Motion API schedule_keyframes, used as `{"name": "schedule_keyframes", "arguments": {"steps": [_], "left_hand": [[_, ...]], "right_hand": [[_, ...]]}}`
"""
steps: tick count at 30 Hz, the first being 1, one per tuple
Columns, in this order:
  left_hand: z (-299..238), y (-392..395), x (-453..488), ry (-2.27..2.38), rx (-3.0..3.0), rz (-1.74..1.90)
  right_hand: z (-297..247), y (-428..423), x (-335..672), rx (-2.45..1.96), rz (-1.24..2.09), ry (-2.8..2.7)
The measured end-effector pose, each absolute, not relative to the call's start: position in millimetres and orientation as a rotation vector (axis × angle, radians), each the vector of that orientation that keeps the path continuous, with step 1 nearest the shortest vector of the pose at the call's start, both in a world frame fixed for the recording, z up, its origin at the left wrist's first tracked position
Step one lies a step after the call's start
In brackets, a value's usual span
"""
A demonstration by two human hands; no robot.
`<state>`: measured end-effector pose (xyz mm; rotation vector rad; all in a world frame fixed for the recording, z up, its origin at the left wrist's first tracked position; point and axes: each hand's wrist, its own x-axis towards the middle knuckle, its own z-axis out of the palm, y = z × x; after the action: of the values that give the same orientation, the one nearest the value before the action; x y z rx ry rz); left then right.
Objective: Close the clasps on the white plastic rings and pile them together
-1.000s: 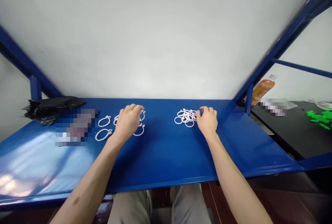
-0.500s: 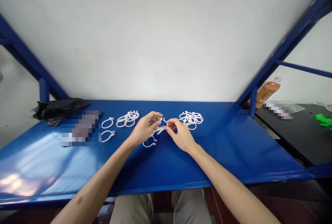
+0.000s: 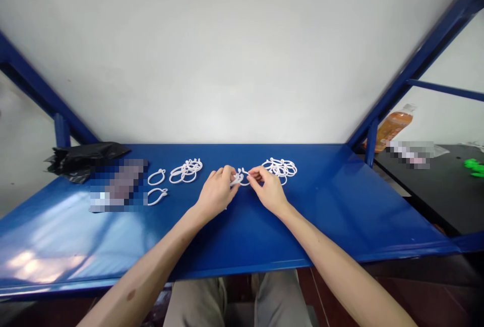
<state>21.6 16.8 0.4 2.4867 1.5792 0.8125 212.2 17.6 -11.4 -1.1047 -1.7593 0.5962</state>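
My left hand (image 3: 217, 191) is closed, its thumb and fingers pinching white plastic curtain rings (image 3: 236, 179) bunched at the fingertips. My right hand (image 3: 270, 189) pinches the right side of one white curtain ring (image 3: 244, 182), which spans the gap between the two hands. How that ring joins the bunch is too small to tell. Just behind my right hand lies a pile of white curtain rings (image 3: 287, 168). Left of my hands is a second group of rings (image 3: 184, 171), with two single rings (image 3: 155, 177) farther left.
All this is on a blue table (image 3: 249, 236) against a white wall. A black plastic bag (image 3: 86, 158) and a blurred-out flat item (image 3: 123, 183) lie at the left. On a black surface to the right are an orange bottle (image 3: 395, 126) and green pieces (image 3: 474, 167).
My left hand has shifted slightly right and closed around the rings, hiding those that showed beneath it. My right hand still pinches a ring. The view has tilted slightly.
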Motion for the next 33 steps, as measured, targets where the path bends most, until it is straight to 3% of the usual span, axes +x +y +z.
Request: {"name": "schedule_keyframes", "arguments": {"steps": [18,33], "left_hand": [[13,22,4,1.821,2.621,0.69],[13,18,16,1.363,2.223,0.994]], "right_hand": [[-13,19,217,-1.181,0.566,-1.793],[-7,7,214,-1.049,0.665,-1.835]]}}
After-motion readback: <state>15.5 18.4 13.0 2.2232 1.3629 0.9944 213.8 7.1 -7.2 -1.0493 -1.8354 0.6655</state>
